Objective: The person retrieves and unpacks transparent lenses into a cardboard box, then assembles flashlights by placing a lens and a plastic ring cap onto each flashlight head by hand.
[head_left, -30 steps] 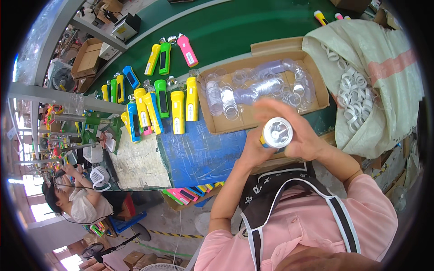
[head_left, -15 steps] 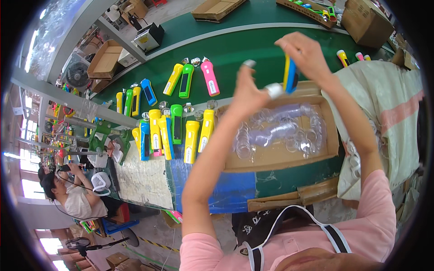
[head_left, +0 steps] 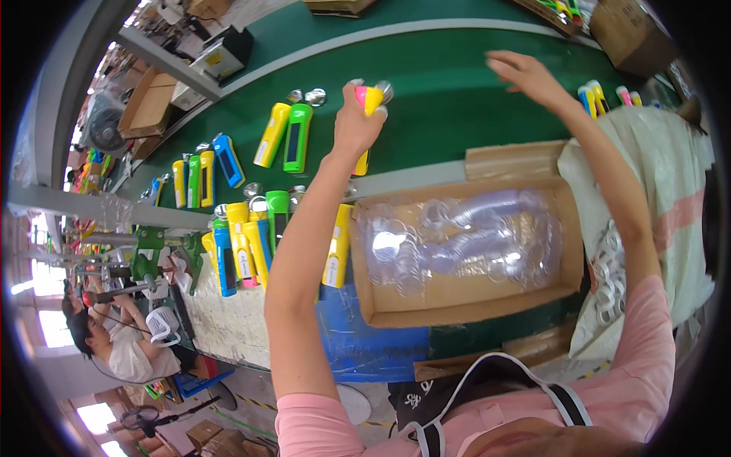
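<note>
My left hand (head_left: 356,126), with white coverings on its thumb and fingertip, is closed around a flashlight (head_left: 371,99) above the far side of the green bench. Pink and yellow parts show in its grip; whether these are one flashlight or two I cannot tell. A clear reflector piece (head_left: 385,92) shows beside it. My right hand (head_left: 527,78) is empty, fingers stretched out, over the bench at the right. Nearest to it are a blue flashlight (head_left: 586,101) and a yellow flashlight (head_left: 598,97) with white ends. A green flashlight (head_left: 298,139) and a yellow one (head_left: 272,135) lie left of my left hand.
A cardboard box (head_left: 457,306) of clear stacked plastic discs (head_left: 487,236) sits before me. Several flashlights with silvery reflectors lie at the left, including a blue one (head_left: 228,161). A pale woven sack (head_left: 647,198) covers the right side. Another person (head_left: 126,346) sits at the far left.
My right hand has let go of the yellow and blue flashlight and moved slightly right; a blue one now shows among those at the right. My left hand moved left and closed around a flashlight.
</note>
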The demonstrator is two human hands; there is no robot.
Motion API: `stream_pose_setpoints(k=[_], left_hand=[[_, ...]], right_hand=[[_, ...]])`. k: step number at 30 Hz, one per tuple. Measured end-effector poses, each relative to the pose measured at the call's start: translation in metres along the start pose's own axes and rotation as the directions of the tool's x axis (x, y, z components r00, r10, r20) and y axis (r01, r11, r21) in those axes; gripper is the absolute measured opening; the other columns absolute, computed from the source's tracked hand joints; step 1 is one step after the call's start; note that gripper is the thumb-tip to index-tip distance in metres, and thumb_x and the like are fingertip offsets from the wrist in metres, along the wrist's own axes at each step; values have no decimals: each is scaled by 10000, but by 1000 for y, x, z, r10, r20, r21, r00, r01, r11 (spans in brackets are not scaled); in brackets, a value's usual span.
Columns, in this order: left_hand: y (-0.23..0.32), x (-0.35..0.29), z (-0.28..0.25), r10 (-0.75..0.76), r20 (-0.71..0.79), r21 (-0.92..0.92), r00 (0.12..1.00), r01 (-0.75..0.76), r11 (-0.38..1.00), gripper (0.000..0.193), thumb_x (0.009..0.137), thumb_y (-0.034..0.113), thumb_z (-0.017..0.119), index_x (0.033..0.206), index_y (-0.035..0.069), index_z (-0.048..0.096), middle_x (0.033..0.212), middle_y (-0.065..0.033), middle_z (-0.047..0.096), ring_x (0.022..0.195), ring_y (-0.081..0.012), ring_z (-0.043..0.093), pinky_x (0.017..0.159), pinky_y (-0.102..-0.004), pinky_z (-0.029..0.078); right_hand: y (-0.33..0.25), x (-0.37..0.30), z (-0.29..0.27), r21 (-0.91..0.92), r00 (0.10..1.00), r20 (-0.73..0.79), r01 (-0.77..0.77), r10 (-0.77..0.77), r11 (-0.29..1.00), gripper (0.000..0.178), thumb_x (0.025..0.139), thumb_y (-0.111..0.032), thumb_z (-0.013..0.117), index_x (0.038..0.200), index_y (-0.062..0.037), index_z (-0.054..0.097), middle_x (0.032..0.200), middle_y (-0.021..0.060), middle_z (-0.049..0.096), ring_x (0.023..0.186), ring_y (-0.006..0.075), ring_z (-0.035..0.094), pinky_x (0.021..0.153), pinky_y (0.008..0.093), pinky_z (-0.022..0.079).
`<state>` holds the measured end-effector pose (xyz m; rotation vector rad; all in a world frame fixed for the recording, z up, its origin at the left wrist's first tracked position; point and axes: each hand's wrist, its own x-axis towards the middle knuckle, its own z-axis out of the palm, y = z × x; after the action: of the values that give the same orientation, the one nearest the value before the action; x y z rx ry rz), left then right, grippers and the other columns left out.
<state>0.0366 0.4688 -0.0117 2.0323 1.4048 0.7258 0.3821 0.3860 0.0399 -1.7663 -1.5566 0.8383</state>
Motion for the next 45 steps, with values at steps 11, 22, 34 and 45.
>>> stream_pose_setpoints(k=[11, 22, 34, 45], left_hand=[[148, -237, -63, 341, 186, -527, 922, -199, 826, 670, 769, 15, 761, 1326, 52, 390, 1134, -78, 603, 1046, -166, 617, 938, -323, 499], [101, -382, 42, 19, 66, -817, 998, 43, 574, 466, 786, 76, 753, 1183, 18, 516, 963, -46, 626, 870, -116, 610, 790, -278, 506], [104, -376, 52, 64, -89, -750, 994, -109, 652, 369, 865, 137, 681, 1187, 12, 552, 998, -100, 655, 885, -177, 632, 809, -311, 503], [111, -383, 52, 415, -30, -587, 909, -353, 729, 373, 785, 153, 729, 1111, 39, 587, 1073, -203, 624, 878, -360, 651, 742, -406, 528]], right_hand=[[-146, -210, 49, -240, 563, -247, 753, -788, 613, 195, 806, -66, 681, 998, -38, 700, 948, 66, 685, 909, 206, 664, 784, 305, 536], [-56, -305, 104, -189, 851, 35, 520, -524, 833, 316, 826, -167, 697, 1113, -43, 651, 1086, 121, 645, 961, 291, 638, 808, 374, 529], [-59, -304, 85, 425, 985, 116, -163, 125, 890, 253, 901, -203, 690, 1101, -47, 699, 856, 60, 704, 655, 84, 628, 601, 249, 529], [-17, -321, 43, 420, 971, 25, -227, 238, 879, 322, 982, -301, 569, 1088, -9, 651, 777, 63, 673, 690, 150, 681, 570, 287, 544]])
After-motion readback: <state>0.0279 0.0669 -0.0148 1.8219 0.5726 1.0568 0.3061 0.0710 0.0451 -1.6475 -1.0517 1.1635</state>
